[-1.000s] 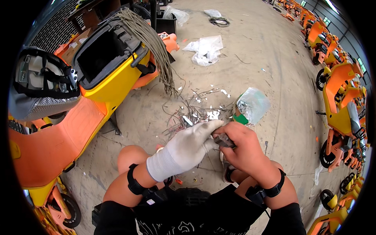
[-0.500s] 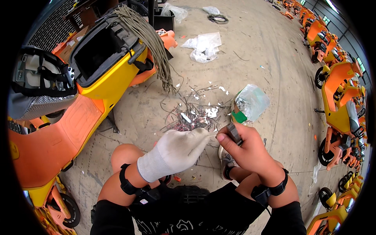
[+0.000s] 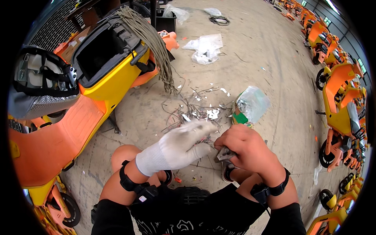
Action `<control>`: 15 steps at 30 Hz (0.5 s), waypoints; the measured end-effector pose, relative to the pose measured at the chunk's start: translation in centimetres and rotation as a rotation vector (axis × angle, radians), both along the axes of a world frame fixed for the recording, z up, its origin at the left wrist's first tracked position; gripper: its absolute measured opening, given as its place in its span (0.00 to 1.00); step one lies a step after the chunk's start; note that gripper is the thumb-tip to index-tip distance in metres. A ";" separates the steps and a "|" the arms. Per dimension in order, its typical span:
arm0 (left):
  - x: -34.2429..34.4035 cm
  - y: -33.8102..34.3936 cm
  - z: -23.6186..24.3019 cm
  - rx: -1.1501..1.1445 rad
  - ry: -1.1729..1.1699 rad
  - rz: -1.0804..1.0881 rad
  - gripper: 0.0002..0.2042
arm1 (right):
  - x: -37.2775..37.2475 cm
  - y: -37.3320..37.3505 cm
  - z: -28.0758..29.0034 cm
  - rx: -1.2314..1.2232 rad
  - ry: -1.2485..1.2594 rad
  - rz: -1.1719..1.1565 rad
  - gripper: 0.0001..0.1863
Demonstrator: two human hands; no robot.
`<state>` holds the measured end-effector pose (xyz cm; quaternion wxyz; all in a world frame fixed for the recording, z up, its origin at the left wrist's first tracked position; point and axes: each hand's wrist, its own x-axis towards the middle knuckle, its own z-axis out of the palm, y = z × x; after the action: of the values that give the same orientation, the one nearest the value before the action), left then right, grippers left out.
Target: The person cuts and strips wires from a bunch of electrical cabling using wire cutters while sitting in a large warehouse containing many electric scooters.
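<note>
My left hand (image 3: 176, 145), in a white knitted glove, reaches over a pile of wire scraps (image 3: 184, 113) on the floor. Its thumb and fingers are spread apart, slightly blurred, with nothing visible between them. Just right of its fingertips is my bare right hand (image 3: 246, 145), closed with bent fingers round a small dark grey blocky piece (image 3: 225, 154). Only one grey end of that piece shows below the fingers; the rest is hidden in the hand. White torn scraps (image 3: 212, 114) lie among the wires.
A box with a clear plastic bag (image 3: 252, 103) stands beyond my right hand. At left is a yellow and orange scooter (image 3: 105, 94), with a bundle of grey cables (image 3: 150, 43) draped over it. Rows of scooters (image 3: 340, 102) line the right. Plastic sheeting (image 3: 205, 47) lies farther off.
My left fingers have parted from a pinch on a thin strand, which no longer shows between the hands. My right hand has turned over, bringing the dark piece below its fingers.
</note>
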<state>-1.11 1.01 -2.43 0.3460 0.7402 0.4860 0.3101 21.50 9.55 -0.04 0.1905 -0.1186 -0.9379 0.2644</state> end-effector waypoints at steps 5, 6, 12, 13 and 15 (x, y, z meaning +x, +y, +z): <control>1.0 0.1 1.2 -0.448 -0.137 -0.043 0.18 | -0.2 -0.4 0.2 0.041 -0.015 0.002 0.25; 1.0 0.1 0.1 -0.402 -0.168 -0.031 0.17 | -0.2 -0.4 0.1 0.048 -0.007 -0.007 0.25; 1.6 -0.6 -0.3 -0.326 -0.181 0.151 0.10 | -0.4 -0.8 -1.0 -0.189 0.007 -0.135 0.16; 1.8 -0.9 -0.6 -0.253 -0.195 0.192 0.08 | -0.6 -1.1 -0.7 -0.384 -0.066 -0.207 0.11; 1.9 -1.3 -0.2 -0.057 -0.085 0.188 0.06 | -1.0 -1.8 0.4 -0.771 -0.212 -0.355 0.05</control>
<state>0.77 -0.32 -2.64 0.3567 0.6674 0.5467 0.3585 20.46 7.72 0.41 0.0773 -0.3670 -0.7502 0.5446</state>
